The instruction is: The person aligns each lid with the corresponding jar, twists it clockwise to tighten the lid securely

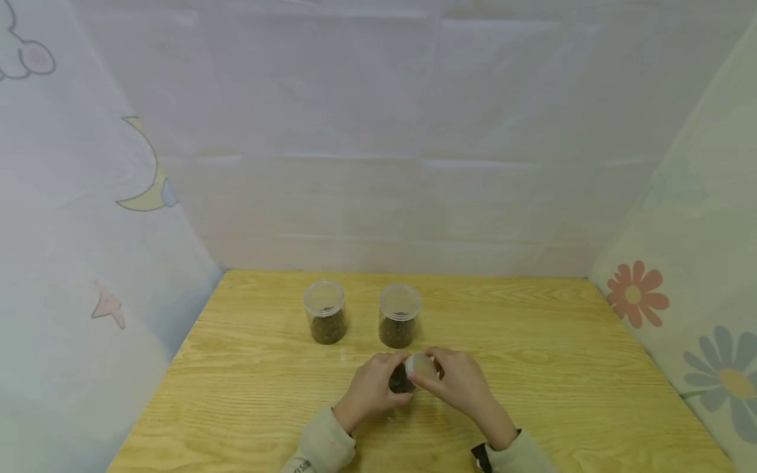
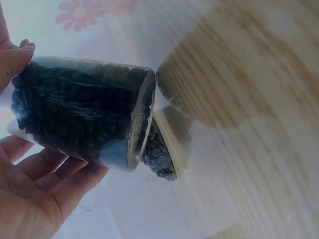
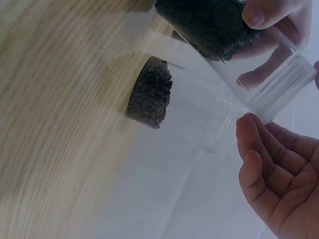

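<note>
My left hand (image 1: 372,386) grips a clear jar (image 2: 84,109) of dark beans around its side, thumb on one side and fingers on the other. The jar is tilted, its lidded end leaning toward my right hand (image 1: 462,386). With thumb and fingertips, the right hand holds the jar's clear screw lid (image 1: 422,368) at its edge. In the right wrist view the lid (image 3: 291,82) sits on the mouth of the jar, and the beans lie toward the base, with a gap below the lid.
Two more clear lidded jars stand upright farther back on the wooden table (image 1: 568,368): a left jar (image 1: 327,322) and a right jar (image 1: 399,328), each partly filled with dark beans. Behind the table hangs a pale backdrop (image 1: 378,164), with printed sheets at both sides.
</note>
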{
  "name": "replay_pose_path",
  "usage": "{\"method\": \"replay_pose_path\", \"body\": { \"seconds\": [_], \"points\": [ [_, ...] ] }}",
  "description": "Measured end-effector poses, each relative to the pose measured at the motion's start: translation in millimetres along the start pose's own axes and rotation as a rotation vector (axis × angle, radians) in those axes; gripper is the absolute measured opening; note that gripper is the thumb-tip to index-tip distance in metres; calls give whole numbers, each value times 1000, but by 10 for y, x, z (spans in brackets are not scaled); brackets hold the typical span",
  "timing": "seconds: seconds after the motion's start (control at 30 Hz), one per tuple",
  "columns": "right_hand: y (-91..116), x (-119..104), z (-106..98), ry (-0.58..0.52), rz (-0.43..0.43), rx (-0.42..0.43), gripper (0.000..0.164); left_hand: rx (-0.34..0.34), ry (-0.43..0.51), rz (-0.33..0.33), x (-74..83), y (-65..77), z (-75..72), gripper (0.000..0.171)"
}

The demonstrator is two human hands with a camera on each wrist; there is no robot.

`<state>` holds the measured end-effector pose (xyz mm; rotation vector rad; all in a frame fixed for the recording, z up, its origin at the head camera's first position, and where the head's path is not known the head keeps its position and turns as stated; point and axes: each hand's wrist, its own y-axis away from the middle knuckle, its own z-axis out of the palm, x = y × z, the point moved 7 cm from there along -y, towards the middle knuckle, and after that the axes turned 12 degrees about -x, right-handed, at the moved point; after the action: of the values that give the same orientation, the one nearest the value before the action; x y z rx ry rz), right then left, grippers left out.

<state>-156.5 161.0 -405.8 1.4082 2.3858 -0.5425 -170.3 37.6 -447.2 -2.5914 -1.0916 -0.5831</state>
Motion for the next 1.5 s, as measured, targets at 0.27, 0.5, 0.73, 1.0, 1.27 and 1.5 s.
{"method": "replay_pose_path", "body": {
  "seconds": [0.27, 0.5, 0.73, 1.0, 1.27, 1.5],
  "points": [
    [14, 13, -4, 43, 32, 25, 49, -15, -4, -18, -12, -13, 17, 63],
    [66, 21, -42, -42, -43, 45, 48, -15, -3, -17, -14, -13, 21, 64],
    [81, -18, -32, -137, -178, -12, 50, -9, 1, -10, -14, -12, 19, 65],
    [80, -8, -21, -156, -185, -28, 50, 2, 3, 8, 14, -12, 0, 62],
    [64, 1, -23, -87, -83, 48, 47, 16, 6, 9, 12, -12, -11, 63],
    [55, 2, -19, -64, -52, 61, 48, 23, 1, 15, 5, -8, -16, 65]
  ]
}}
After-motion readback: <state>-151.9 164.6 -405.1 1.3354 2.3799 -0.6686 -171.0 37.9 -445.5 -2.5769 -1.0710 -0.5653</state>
